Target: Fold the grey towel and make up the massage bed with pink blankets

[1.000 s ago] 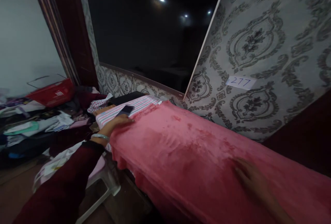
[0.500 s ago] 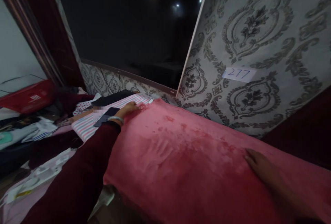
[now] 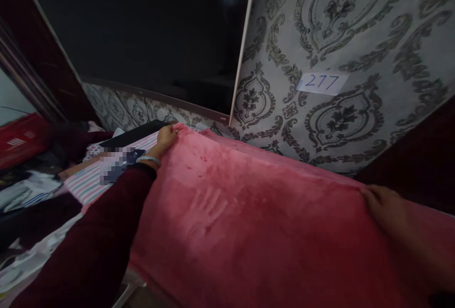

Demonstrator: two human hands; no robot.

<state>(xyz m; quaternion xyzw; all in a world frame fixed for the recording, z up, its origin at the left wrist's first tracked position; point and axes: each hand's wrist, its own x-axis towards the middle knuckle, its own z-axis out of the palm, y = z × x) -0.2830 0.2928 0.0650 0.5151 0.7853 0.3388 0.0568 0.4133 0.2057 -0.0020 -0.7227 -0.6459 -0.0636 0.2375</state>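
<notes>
A pink-red plush blanket (image 3: 245,222) lies spread out before me, with a handprint pressed into its pile. My left hand (image 3: 166,138) is closed on its far left corner, and a bracelet circles that wrist. Further right, my right hand (image 3: 386,208) pinches the blanket's far edge, its fingertips partly hidden by the fabric. Between the two hands the edge is drawn into a raised line, and more of the same pink cloth shows behind it. Beside my left wrist, a dark phone-like object (image 3: 132,157) rests on striped fabric (image 3: 82,185).
Behind the blanket stands a patterned wall (image 3: 263,28) with a large dark screen (image 3: 149,28) and a paper label marked 277 (image 3: 323,83). To the left are piled clothes (image 3: 28,189), a red bag (image 3: 23,140) and a black flat object (image 3: 137,133).
My right hand has gone from lying on the blanket to gripping its edge, which is now lifted. My left hand has tightened on the corner. The view has shifted slightly right and down.
</notes>
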